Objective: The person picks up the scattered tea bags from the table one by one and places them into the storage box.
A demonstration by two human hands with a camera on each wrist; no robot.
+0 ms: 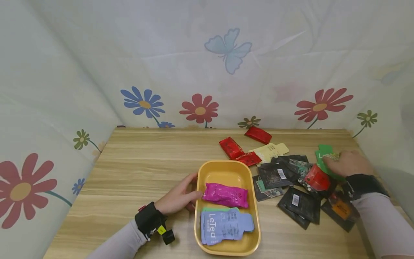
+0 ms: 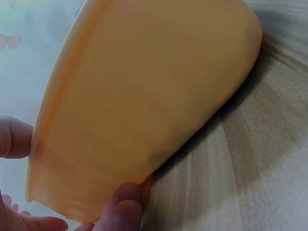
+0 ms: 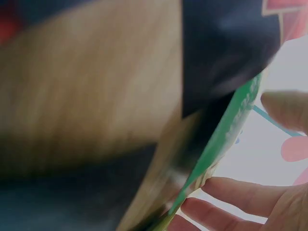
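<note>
My left hand (image 1: 178, 196) holds the near-left side of a yellow tray (image 1: 255, 219), thumb at the rim and fingertips (image 2: 127, 195) against the outer wall. Inside the tray lie a shiny magenta packet (image 1: 225, 195) and blue LeTea packets (image 1: 223, 226), with a green edge showing behind them. At the right, my right hand (image 1: 350, 163) reaches over a green packet (image 1: 323, 153). In the right wrist view, fingertips (image 3: 211, 185) touch the green packet's (image 3: 224, 127) edge while the thumb stands apart from them.
Several black packets (image 1: 275, 175) lie heaped right of the tray, with a red-fronted packet (image 1: 318, 178) and an orange-labelled one (image 1: 341, 210) among them. Behind are red packets (image 1: 258, 135) and pale yellow packets (image 1: 268, 151). A flower-printed cloth (image 1: 226, 100) encloses the wooden table (image 1: 145, 154).
</note>
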